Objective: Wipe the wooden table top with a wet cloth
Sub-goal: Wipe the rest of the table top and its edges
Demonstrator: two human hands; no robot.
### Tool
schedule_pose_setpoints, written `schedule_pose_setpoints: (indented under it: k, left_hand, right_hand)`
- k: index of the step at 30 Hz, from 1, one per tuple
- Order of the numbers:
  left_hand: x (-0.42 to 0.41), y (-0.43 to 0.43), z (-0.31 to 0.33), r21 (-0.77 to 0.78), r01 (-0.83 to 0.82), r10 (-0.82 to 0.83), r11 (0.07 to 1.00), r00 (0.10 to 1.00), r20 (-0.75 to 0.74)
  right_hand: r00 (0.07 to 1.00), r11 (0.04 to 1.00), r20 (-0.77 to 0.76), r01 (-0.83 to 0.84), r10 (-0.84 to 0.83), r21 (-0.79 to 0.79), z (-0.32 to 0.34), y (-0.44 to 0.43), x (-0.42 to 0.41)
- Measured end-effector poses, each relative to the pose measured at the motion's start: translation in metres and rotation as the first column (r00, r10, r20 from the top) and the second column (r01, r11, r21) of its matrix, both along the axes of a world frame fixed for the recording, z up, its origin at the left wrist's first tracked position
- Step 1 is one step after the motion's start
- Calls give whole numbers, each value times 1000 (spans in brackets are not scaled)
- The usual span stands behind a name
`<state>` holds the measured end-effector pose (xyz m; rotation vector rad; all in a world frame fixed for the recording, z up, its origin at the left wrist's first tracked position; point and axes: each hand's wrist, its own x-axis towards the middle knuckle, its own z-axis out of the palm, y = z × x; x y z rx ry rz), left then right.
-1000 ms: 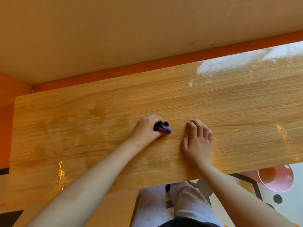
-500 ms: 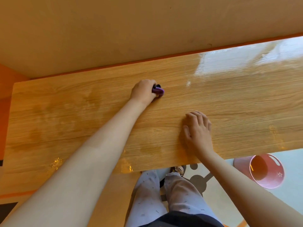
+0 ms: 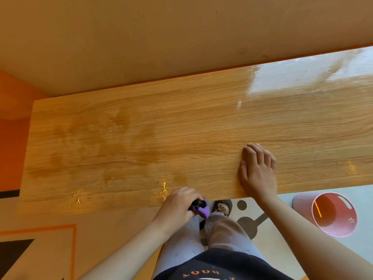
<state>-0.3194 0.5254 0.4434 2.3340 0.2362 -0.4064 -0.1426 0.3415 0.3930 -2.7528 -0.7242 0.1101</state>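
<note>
The wooden table top [image 3: 201,128] runs across the view, with darker damp patches on its left half and glare at the far right. My left hand [image 3: 179,203] is closed around a bunched purple and black cloth [image 3: 199,208] right at the table's near edge, the cloth hanging partly past the edge. My right hand [image 3: 258,170] lies flat, palm down, on the wood near the front edge, to the right of the cloth, holding nothing.
A pink bucket [image 3: 331,215] stands on the floor at the right, below the table's front edge. The wall [image 3: 161,37] runs along the table's far side. My legs and slippered feet [image 3: 222,207] are under the near edge.
My left hand has pulled the cloth from the far side of the table back to the near edge. The right hand has stayed flat in about the same spot.
</note>
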Motion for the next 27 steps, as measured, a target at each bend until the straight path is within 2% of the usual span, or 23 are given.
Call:
schedule_pose_setpoints:
  k: [5, 8, 11, 15, 21, 24, 27]
  left_hand:
    - [9, 2, -1, 38, -60, 59, 997, 998, 14]
    - [26, 11, -3, 60, -236, 234, 970, 971, 42]
    - [42, 24, -1, 96, -442, 433, 892, 896, 102]
    - [34, 18, -1, 99, -674, 660, 732, 737, 143]
    - [-2, -31, -12, 57, -654, 643, 754, 754, 134]
    - [-15, -21, -13, 68, -741, 728, 668, 670, 147]
    - [-43, 13, -14, 140, -833, 806, 535, 553, 211]
  right_hand:
    - [1000, 1000, 3, 1, -1, -6, 0, 1, 0]
    - [1000, 1000, -4, 1, -1, -6, 0, 0, 1]
    - [1000, 1000, 5, -2, 2, -15, 0, -1, -1]
    - [1000, 1000, 3, -6, 6, -8, 0, -1, -3]
    - [1000, 1000, -4, -5, 5, -5, 0, -1, -3]
    - [1000, 1000, -1, -10, 10, 3, 0, -1, -3]
    - [1000, 1000, 4, -6, 6, 18, -1, -1, -3]
